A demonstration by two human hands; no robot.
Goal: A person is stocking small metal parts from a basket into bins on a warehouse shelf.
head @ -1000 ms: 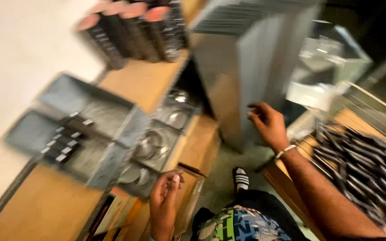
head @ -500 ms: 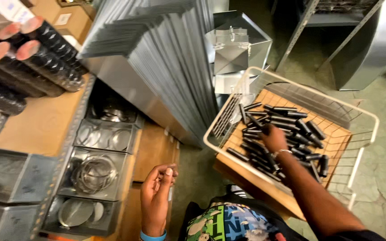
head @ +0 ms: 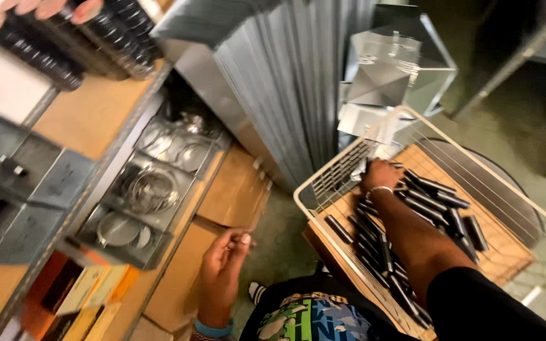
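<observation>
Inside a white wire basket of dark tubes, the right hand reached down, fingers hidden, grip impossible to tell. Left hand pinched something small near the shelf. Gathering tubes seemed underway; lifting one needs a firm pinch.

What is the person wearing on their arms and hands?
Both hands are bare, with no gloves. The left hand has a bright blue band around its wrist. The right hand has a thin, pale bracelet at the wrist, and a dark sleeve covers the upper part of that arm.
</observation>
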